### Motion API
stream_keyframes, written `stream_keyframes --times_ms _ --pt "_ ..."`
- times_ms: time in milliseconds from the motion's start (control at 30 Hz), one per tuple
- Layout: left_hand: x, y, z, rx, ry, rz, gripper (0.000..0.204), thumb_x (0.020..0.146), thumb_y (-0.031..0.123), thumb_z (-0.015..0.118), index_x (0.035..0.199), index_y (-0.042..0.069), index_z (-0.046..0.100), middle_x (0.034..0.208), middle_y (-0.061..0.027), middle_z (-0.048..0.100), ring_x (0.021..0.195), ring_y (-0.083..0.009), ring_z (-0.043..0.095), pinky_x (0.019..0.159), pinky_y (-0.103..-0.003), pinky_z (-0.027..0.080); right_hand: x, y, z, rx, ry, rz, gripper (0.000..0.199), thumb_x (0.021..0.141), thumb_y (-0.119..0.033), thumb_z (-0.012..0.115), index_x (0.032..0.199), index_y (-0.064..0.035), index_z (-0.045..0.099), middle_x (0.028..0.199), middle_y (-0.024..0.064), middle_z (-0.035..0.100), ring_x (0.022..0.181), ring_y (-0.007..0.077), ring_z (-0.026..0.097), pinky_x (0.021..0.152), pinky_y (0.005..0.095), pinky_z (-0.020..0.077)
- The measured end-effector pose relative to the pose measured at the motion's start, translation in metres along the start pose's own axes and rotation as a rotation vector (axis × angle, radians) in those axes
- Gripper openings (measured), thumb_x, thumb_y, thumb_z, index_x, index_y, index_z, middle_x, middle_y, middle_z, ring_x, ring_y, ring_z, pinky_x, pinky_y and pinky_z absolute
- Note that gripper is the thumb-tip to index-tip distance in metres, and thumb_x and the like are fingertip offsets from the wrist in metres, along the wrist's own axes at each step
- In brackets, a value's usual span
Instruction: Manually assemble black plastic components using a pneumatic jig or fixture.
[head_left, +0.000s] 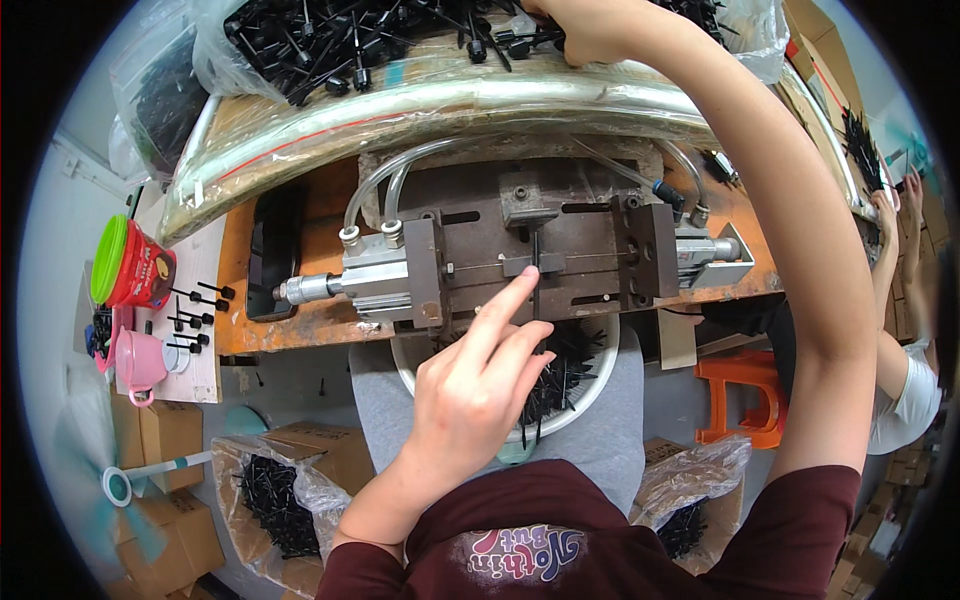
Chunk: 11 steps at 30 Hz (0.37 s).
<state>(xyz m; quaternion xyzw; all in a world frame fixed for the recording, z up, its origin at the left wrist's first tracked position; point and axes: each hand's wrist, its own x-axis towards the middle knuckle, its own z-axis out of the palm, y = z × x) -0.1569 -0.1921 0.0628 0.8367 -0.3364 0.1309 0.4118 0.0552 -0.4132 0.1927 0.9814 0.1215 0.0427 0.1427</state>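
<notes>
My left hand point(468, 385) is over the front of a metal fixture point(480, 225), fingers apart, with the stretched index fingertip touching a thin black rod-shaped part point(536, 250). That part stands against a small metal block at the fixture's middle. My right arm reaches far forward, and my right hand point(595, 28) is at a heap of black stemmed plastic parts point(340, 45). Its fingers are mostly cut off by the upper edge, so its grip is hidden. Below the fixture, a white bucket point(600, 375) between my legs holds many similar black parts.
Pneumatic cylinders point(375, 280) with clear hoses flank the fixture. A dark phone point(274, 250) lies at left, near a red tub point(150, 270), a pink cup point(140, 358) and loose black parts. Lined boxes stand by my legs. An orange stool point(740, 400) and another person point(905, 400) are at right.
</notes>
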Motion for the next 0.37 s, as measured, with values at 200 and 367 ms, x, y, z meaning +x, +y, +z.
stream_keyframes --times_ms 200,367 --pt "-0.002 -0.004 0.012 0.121 0.005 0.063 0.024 0.070 0.009 0.082 0.091 0.003 0.071 0.126 -0.0117 0.068 0.073 -0.0225 0.070 0.069 -0.032 0.057 -0.014 0.003 -0.010 0.105 -0.022 -0.140 0.049 0.070 -0.002 0.070 0.119 -0.0026 0.062 0.100 0.0200 0.070 0.099 0.0382 0.066 0.084 0.0440 0.0533" --pt "0.007 -0.005 0.008 0.218 -0.052 0.081 0.024 0.071 0.010 0.081 0.092 0.004 0.071 0.126 -0.0116 0.068 0.074 -0.0229 0.070 0.069 -0.028 0.056 -0.014 0.009 -0.017 0.142 -0.165 -0.120 0.055 0.067 -0.003 0.074 0.121 -0.0053 0.064 0.103 0.0190 0.071 0.100 0.0346 0.067 0.085 0.0414 0.0534"
